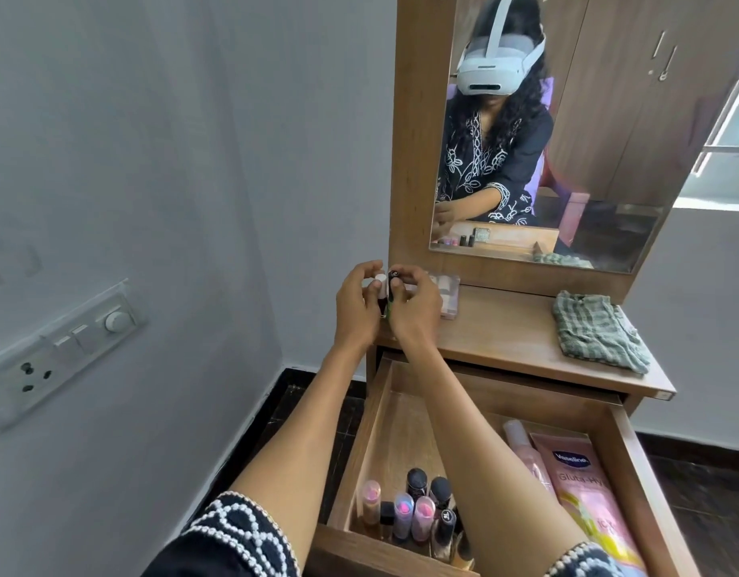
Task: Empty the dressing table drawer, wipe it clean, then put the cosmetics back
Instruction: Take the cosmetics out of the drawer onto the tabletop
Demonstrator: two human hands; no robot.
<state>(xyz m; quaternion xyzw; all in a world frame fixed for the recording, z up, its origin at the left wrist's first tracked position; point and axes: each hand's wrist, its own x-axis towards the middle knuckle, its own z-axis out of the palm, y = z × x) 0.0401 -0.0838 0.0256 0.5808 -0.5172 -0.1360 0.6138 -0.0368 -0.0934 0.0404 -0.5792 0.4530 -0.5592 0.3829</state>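
Note:
The wooden drawer (634, 464) stands pulled out below me. Several small bottles and lipsticks (413, 510) stand upright in its front left corner. A pink Vaseline tube (584, 489) and a pale pink bottle (522, 443) lie along its right side. Over the left end of the table top (505, 331), my left hand (357, 310) pinches a small white-capped bottle (381, 285). My right hand (413, 314) pinches a small dark-capped bottle (393, 281) right beside it. A clear plastic box (449, 295) sits behind my right hand, partly hidden.
A folded green checked cloth (597, 331) lies on the right of the table top. The mirror (567, 131) rises behind it. A grey wall with a switch panel (59, 351) runs along the left. Dark floor shows beside the drawer.

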